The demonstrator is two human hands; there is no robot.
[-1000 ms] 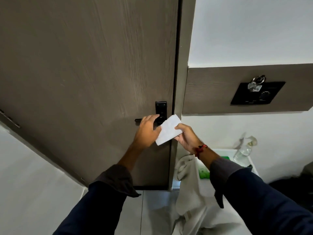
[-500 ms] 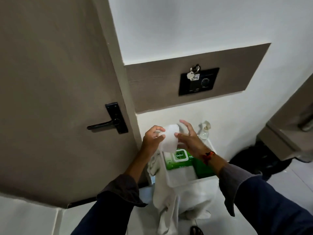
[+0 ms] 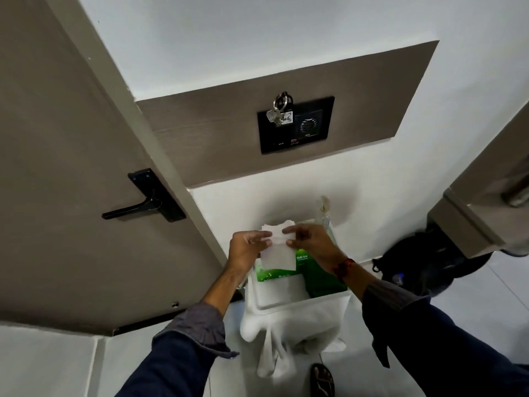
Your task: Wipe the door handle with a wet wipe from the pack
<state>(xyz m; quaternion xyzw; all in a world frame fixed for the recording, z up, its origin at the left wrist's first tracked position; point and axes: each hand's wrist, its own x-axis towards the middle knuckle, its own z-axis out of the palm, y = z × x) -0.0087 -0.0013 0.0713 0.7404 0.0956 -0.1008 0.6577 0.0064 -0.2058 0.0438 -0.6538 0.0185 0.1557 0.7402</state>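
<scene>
A white wet wipe (image 3: 277, 249) hangs between both my hands, above the green wipe pack (image 3: 312, 270). My left hand (image 3: 247, 249) pinches its left edge and my right hand (image 3: 310, 243) pinches its right edge. The pack lies in a white tray (image 3: 286, 303) below my hands. The black lever door handle (image 3: 134, 209) sits on the brown door (image 3: 57, 167) at the left, well apart from both hands.
A white cloth (image 3: 274, 348) hangs over the tray's front. A clear bottle (image 3: 326, 213) stands at the tray's back. Keys (image 3: 279, 111) hang on a black wall panel (image 3: 296, 124). A dark bag (image 3: 415, 259) lies on the floor at the right, under a cabinet (image 3: 481, 207).
My hands left the door handle and moved right and down with the wipe, over the tray. The view swung right with them. Both hands now hold the wipe by its upper edge.
</scene>
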